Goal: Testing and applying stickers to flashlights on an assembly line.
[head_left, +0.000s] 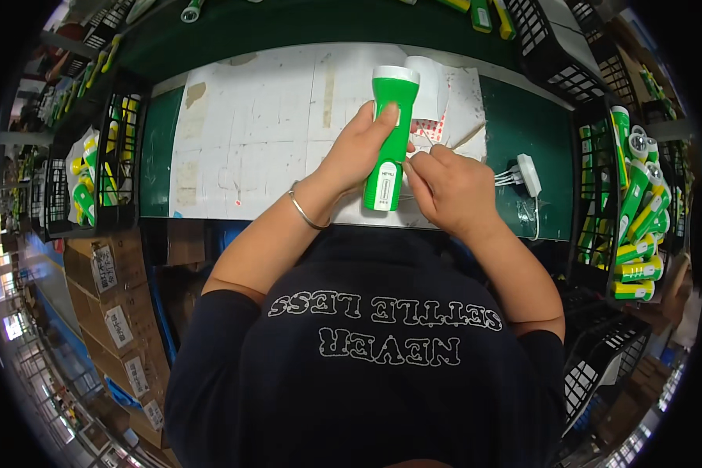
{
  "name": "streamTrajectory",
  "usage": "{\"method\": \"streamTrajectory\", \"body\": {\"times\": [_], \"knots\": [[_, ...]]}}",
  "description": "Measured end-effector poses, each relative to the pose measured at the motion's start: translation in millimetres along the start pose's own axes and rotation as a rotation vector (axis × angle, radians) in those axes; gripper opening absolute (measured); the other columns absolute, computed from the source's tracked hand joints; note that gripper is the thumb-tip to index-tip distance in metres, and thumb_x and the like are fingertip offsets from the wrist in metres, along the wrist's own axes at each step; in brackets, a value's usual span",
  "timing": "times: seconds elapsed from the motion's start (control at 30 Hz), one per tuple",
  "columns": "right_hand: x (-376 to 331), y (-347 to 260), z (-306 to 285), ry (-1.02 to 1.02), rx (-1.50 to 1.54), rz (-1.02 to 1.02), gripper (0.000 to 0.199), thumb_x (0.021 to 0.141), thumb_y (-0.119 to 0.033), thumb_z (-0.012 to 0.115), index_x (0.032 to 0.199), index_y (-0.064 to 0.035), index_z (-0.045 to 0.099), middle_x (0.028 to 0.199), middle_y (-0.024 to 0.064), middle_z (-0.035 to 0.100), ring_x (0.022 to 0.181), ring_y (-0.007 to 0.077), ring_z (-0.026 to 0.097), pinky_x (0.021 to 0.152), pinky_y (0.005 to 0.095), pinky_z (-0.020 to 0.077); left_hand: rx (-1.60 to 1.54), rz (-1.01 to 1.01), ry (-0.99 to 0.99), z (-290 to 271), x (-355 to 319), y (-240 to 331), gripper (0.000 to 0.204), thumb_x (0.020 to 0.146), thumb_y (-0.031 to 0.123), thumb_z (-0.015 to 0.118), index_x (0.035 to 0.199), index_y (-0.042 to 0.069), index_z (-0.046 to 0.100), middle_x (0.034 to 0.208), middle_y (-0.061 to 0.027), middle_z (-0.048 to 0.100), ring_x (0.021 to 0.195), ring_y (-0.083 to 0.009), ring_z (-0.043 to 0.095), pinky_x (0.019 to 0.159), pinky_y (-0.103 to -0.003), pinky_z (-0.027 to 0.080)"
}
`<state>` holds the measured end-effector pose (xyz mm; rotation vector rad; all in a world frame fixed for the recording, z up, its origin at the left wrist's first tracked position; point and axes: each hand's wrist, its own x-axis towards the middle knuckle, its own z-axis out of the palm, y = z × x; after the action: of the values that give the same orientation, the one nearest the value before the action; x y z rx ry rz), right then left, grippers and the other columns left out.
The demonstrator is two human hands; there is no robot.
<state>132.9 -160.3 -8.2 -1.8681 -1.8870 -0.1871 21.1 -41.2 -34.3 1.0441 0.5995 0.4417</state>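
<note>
A green flashlight (390,144) with a white head and a white switch panel is held upright over the table, its head pointing away from me. My left hand (359,152) is wrapped around its body, thumb on the front near the button. At the flashlight's right side my right hand (448,187) has its fingers pinched together, touching or nearly touching the casing. What they pinch is hidden. Thin white wires run behind that hand toward a white charger (529,175) on the right. Beyond the flashlight lies a white rounded piece (427,86) over a red-patterned sheet (429,127).
A stained white sheet (249,140) covers much of the green table (550,207). Black crates with green and yellow flashlights stand left (129,168) and right (593,195). More flashlights (482,15) lie on the far shelf. Cardboard boxes (113,312) are stacked at lower left.
</note>
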Motion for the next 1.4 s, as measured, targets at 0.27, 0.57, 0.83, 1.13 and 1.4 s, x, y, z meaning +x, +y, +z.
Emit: {"method": "streamTrajectory", "body": {"times": [0.27,0.57,0.83,1.13,1.4], "knots": [[-14,-19,2,-0.268,0.313,-0.411,0.024,0.073,-0.028,0.065,0.062,-0.0143,0.050,0.060,0.0025,0.045,0.047,0.0218,0.049,0.043,0.0345,0.0397,0.003,0.064,0.106,-22,15,4,0.062,0.094,0.055,0.025,0.107,0.001,0.053,0.079,-0.0089,0.058,0.066,-0.0150,0.057,0.062,-0.028,0.050],[17,4,29,-0.074,0.554,0.405,0.033,0.074,-0.023,0.071,0.063,-0.0066,0.045,0.057,0.0043,0.044,0.049,0.0207,0.044,0.047,0.0328,0.0358,-0.206,0.003,-0.118,-15,16,-1,0.042,0.095,0.038,0.038,0.112,0.001,0.047,0.093,-0.0102,0.059,0.076,-0.0172,0.060,0.065,-0.029,0.052],[28,56,8,-0.030,0.989,0.670,0.032,0.085,-0.022,0.063,0.061,-0.0048,0.050,0.061,-0.0047,0.047,0.057,0.0021,0.037,0.050,0.0209,0.0298,0.077,-0.121,-0.151,-21,10,18,0.033,0.093,0.026,0.048,0.118,0.004,0.043,0.097,-0.0093,0.058,0.078,-0.0137,0.058,0.065,-0.027,0.051],[38,65,-14,-0.449,1.076,0.466,0.066,0.064,-0.012,0.076,0.123,-0.0100,0.045,0.083,-0.0016,0.054,0.056,0.0010,0.030,0.050,0.0166,0.0247,1.368,0.322,-0.273,-34,-10,54,0.040,0.074,0.015,0.064,0.110,0.006,0.052,0.102,-0.0145,0.059,0.092,-0.0311,0.058,0.077,-0.037,0.048],[28,69,-7,-0.382,1.211,0.443,0.068,0.064,-0.008,0.078,0.124,-0.0119,0.046,0.092,0.0016,0.057,0.052,-0.0009,0.027,0.048,0.0148,0.0254,1.464,0.192,-0.272,-71,-33,77,0.033,0.070,0.010,0.064,0.101,0.002,0.055,0.089,-0.0158,0.061,0.081,-0.0322,0.059,0.073,-0.037,0.048]]}}
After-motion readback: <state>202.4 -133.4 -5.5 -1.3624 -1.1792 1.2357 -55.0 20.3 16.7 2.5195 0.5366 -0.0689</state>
